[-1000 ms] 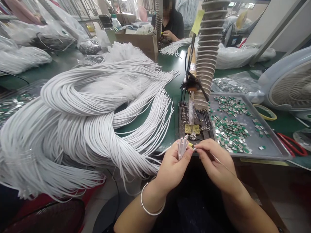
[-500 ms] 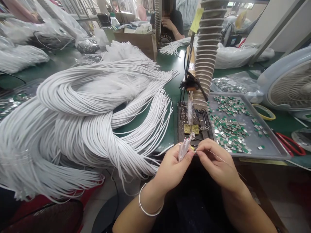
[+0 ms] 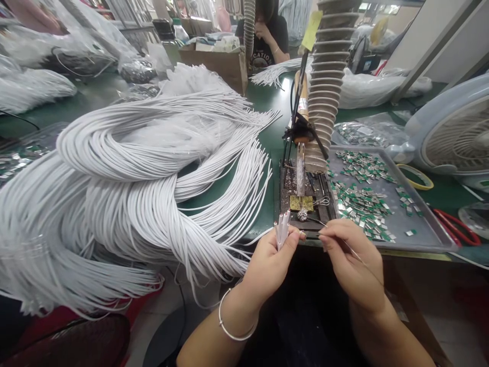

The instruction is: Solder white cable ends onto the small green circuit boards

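My left hand (image 3: 273,262) is closed around a small bunch of white cables (image 3: 282,232), their cut ends pointing up with reddish cores showing. Between the pinched fingers of my right hand (image 3: 351,255) runs a thin solder wire (image 3: 357,255), which trails back over the hand. Its front end reaches left toward a silvery blob of solder (image 3: 302,214) at the tip of a soldering iron (image 3: 300,173). The iron is fixed tip down above a dark, solder-splashed stand (image 3: 286,186). A yellow sponge-like piece (image 3: 296,203) sits behind the blob.
Large bundles of white cable (image 3: 137,204) cover the bench on the left. A grey tray (image 3: 416,232) of small green-and-metal connectors stands right, near red-handled pliers (image 3: 458,229), a tape roll (image 3: 414,176) and a fan (image 3: 454,132). An extraction hose (image 3: 328,86) hangs overhead; a person (image 3: 263,41) sits opposite.
My hands have drawn apart: the left shifted slightly left with the cables, the right moved right. The solder wire now stretches toward the iron's tip. The person opposite has lowered their head.
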`<state>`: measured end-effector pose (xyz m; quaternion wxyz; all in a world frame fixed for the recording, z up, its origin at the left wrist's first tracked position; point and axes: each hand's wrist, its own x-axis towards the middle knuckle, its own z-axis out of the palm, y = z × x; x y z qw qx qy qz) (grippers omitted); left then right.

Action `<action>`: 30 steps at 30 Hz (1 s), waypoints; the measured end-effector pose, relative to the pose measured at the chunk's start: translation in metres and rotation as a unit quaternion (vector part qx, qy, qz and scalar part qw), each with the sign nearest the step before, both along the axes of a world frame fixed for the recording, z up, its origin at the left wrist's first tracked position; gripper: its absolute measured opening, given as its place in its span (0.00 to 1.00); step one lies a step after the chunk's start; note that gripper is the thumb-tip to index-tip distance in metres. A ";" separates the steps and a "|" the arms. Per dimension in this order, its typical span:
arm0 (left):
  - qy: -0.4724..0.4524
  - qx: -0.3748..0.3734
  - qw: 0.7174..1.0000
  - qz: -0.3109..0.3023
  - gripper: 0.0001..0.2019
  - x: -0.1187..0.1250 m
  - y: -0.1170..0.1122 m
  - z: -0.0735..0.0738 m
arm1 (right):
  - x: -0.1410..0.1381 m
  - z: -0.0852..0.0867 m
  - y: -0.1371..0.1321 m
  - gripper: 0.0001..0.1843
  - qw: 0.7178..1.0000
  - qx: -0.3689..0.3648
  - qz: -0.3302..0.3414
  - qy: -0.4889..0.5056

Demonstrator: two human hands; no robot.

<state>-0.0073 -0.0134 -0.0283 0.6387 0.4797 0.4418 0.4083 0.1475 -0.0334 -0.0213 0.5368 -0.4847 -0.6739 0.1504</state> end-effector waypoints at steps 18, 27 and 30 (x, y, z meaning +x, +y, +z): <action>-0.013 0.047 0.999 0.010 0.06 0.002 -0.002 0.016 | -0.015 -0.003 -0.003 0.04 0.988 -0.120 0.008 0.093; 0.005 0.095 0.995 0.021 0.06 0.002 -0.003 0.015 | -0.014 0.002 -0.002 0.07 0.993 -0.114 0.007 0.037; 0.012 0.131 0.991 0.015 0.05 0.001 -0.003 0.013 | -0.015 0.005 -0.001 0.06 0.991 -0.123 0.033 0.033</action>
